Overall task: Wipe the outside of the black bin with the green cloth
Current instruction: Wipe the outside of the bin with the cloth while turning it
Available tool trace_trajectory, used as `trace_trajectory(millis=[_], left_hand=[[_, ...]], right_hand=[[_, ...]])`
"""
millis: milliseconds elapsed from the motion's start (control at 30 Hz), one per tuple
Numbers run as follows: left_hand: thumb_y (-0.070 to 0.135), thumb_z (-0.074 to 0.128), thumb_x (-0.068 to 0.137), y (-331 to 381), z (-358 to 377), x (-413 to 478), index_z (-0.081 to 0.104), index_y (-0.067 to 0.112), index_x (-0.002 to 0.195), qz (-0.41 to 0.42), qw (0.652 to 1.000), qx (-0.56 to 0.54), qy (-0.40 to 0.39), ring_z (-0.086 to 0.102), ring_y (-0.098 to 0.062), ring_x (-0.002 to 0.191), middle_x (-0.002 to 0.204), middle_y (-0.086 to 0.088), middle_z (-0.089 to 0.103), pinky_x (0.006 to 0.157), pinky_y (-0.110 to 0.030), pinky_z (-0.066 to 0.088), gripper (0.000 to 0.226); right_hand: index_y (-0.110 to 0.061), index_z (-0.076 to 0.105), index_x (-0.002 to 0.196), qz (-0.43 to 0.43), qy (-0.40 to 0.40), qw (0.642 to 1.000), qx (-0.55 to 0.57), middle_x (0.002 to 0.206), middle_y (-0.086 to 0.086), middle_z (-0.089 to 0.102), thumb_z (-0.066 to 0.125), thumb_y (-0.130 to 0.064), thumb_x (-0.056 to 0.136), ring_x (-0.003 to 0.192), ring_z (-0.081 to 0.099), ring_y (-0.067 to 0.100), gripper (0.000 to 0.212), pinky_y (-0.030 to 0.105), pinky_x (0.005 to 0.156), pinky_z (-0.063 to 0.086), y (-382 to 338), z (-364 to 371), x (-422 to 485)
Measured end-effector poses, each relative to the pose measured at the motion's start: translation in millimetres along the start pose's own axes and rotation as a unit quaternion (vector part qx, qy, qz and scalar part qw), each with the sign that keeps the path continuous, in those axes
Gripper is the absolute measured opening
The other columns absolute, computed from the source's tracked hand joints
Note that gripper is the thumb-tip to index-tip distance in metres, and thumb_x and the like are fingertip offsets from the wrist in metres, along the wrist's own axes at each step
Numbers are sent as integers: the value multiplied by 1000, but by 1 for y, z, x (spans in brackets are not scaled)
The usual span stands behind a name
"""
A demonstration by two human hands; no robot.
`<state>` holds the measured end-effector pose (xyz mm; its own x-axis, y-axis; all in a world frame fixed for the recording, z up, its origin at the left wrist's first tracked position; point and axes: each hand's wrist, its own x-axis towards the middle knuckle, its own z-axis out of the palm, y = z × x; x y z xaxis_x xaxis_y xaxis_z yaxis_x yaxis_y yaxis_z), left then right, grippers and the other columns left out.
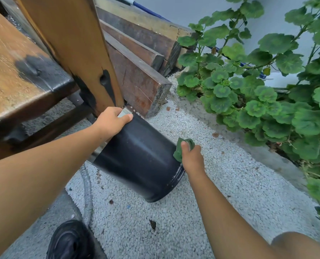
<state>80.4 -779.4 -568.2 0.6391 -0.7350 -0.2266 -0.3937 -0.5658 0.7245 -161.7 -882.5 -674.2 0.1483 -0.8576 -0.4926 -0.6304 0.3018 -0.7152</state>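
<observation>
Head: black bin [140,156] tilted (axis diagonal).

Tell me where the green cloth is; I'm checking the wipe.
Head view, right of centre: the green cloth, bunched in the right hand, touches the black bin on its right.

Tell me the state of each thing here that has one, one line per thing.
Black plastic bin: tilted over, lower end on the white gravel.
Crumpled green cloth: bunched, pressed on the bin's side.
Left hand: grips the bin's upper end.
Right hand: holds the cloth.
Grey corrugated hose: lying on the ground.
</observation>
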Motion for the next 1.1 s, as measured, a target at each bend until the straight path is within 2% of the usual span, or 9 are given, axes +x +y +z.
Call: trace_trajectory(millis=[133, 233, 433, 667, 767, 867, 967, 1033, 1100], left_hand=[[37, 58, 94, 3, 0, -1, 57, 18, 68, -9, 1000, -3, 3, 56, -18, 66, 69, 1, 60, 59, -30, 41, 33], [38, 58, 94, 4, -1, -1, 58, 18, 69, -30, 999, -14, -1, 57, -18, 63, 67, 2, 59, 53, -28, 41, 32], [37, 58, 95, 3, 0, 5, 64, -4, 97, -55, 998, -44, -3, 68, -32, 93, 96, -16, 71, 81, -42, 53, 41], [41, 56, 95, 6, 3, 9, 56, -4, 128, -77, 997, -27, -5, 60, -36, 115, 125, -19, 63, 101, -49, 47, 55], [43, 56, 95, 9, 4, 5, 59, -2, 125, -77, 997, -14, -4, 62, -35, 110, 119, -17, 66, 98, -48, 49, 53], [41, 63, 91, 11, 10, 2, 64, 4, 103, -63, 998, -22, 14, 66, -30, 91, 97, -12, 69, 83, -45, 55, 38], [34, 69, 86, 15, 12, -3, 46, 17, 77, -41, 999, -10, 1, 48, -18, 68, 73, 1, 49, 60, -32, 38, 30], [30, 72, 84, 20, 11, -9, 41, 13, 82, -21, 999, -6, -43, 41, -19, 71, 79, -3, 42, 66, -32, 32, 35], [29, 73, 84, 22, 5, -12, 49, 8, 96, -2, 996, 10, -94, 46, -20, 81, 91, -6, 49, 74, -34, 36, 34]], right_hand=[[-9, 39, 138, -29, 37, 995, 86, 127, 18, 56, 54, -50, 98, 104, 62, 33, 59, 42, 85, 54, 12, 7, -30], [-9, 35, 146, -53, 51, 989, 125, 129, 14, 55, 58, -46, 97, 111, 62, 30, 65, 46, 94, 56, 24, 14, -48], [-11, 33, 147, -90, 52, 988, 117, 134, 10, 50, 61, -45, 95, 118, 58, 25, 68, 44, 96, 56, 56, 35, -76], [-12, 42, 127, -100, 47, 991, 75, 113, 5, 55, 65, -37, 94, 100, 61, 21, 47, 40, 83, 58, 88, 56, -98], [-17, 44, 116, -101, 27, 994, 44, 105, 2, 57, 68, -33, 93, 94, 62, 18, 37, 40, 80, 58, 101, 61, -107], [-20, 45, 111, -83, 24, 996, 28, 101, -1, 58, 70, -32, 92, 92, 63, 18, 34, 39, 77, 58, 104, 61, -110], [-18, 46, 111, -59, -37, 997, -42, 100, -3, 60, 70, -34, 92, 90, 63, 17, 35, 34, 74, 55, 110, 55, -107], [-18, 47, 112, -3, -135, 987, -89, 101, -3, 61, 67, -38, 93, 88, 63, 15, 33, 27, 67, 53, 117, 37, -112], [-17, 50, 112, 62, -240, 966, -79, 106, 2, 64, 67, -40, 93, 90, 68, 18, 34, 34, 68, 61, 124, 21, -113]])
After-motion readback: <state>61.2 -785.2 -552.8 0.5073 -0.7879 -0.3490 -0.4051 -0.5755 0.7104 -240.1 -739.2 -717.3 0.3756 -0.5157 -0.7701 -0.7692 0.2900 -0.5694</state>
